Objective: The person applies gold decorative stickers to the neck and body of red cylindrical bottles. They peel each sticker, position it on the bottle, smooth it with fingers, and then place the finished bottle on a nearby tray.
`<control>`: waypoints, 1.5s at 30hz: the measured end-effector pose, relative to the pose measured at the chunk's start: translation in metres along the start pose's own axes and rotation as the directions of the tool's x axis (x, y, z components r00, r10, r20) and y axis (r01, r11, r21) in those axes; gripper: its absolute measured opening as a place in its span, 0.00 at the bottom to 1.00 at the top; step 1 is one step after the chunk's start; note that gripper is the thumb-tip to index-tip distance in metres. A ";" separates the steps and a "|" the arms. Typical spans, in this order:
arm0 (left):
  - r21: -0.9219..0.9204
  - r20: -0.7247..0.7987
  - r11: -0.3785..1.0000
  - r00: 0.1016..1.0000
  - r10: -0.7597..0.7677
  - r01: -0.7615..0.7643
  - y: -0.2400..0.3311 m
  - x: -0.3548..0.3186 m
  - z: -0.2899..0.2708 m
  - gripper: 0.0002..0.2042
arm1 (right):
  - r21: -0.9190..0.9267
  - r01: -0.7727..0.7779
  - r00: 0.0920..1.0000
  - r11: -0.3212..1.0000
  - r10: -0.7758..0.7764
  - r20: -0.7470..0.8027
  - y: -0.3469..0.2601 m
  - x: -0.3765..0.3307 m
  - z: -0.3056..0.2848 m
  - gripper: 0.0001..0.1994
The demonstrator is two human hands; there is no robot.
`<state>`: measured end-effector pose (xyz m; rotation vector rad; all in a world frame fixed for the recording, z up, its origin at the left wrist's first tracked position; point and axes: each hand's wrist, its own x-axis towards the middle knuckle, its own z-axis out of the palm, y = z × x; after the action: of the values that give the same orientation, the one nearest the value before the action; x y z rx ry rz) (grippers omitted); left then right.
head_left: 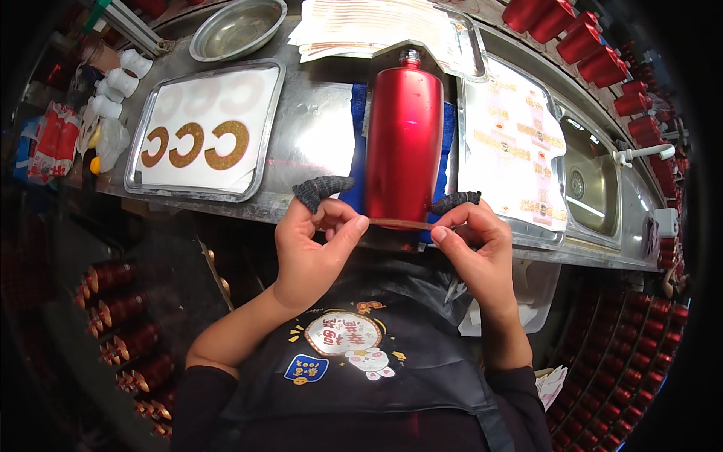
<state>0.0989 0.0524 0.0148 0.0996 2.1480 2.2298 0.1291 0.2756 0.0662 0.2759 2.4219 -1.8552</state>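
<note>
A large, glossy red bottle (404,143) lies on a blue cloth (357,113) in front of me, its threaded neck pointing away. Across its near end runs a thin brownish strip (399,224), stretched between my two hands. My left hand (312,252) pinches one end of the strip between thumb and finger; my right hand (483,252) pinches the other end the same way. Dark knitted covers, a left one (320,191) and a right one (456,200), sit on my index fingers. Whether the strip touches the bottle, I cannot tell.
On the left, a metal tray (280,98) holds gold C-shaped pieces, with a metal bowl (239,30) behind it. A right-hand tray (553,239) carries printed sheets beside a sink (591,173). Paper sheets (361,26) are stacked at the back. Red bottles (617,361) stand in rows below right.
</note>
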 end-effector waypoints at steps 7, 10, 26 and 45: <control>-0.015 0.058 0.998 0.996 -0.065 0.066 -0.013 0.008 -0.002 0.12 | -0.174 0.016 0.999 0.985 -0.021 -0.026 -0.002 -0.001 0.009 0.04; 0.208 0.076 0.978 0.997 -0.011 -0.005 -0.009 0.012 -0.014 0.23 | -0.184 0.049 0.998 0.982 -0.056 -0.036 -0.003 -0.002 0.010 0.05; 0.324 0.307 0.826 0.877 0.369 -0.461 -0.014 0.033 0.005 0.45 | 0.189 -0.131 0.989 0.973 0.142 -0.046 0.016 -0.002 0.004 0.06; -0.061 0.371 0.989 0.917 0.147 -0.134 -0.020 0.032 0.003 0.43 | 0.436 -0.133 0.988 0.890 0.152 -0.007 0.027 -0.006 -0.003 0.05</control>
<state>0.0674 0.0585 -0.0041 0.6439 1.9472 2.1007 0.1406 0.2845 0.0425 0.5085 1.9145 -2.3182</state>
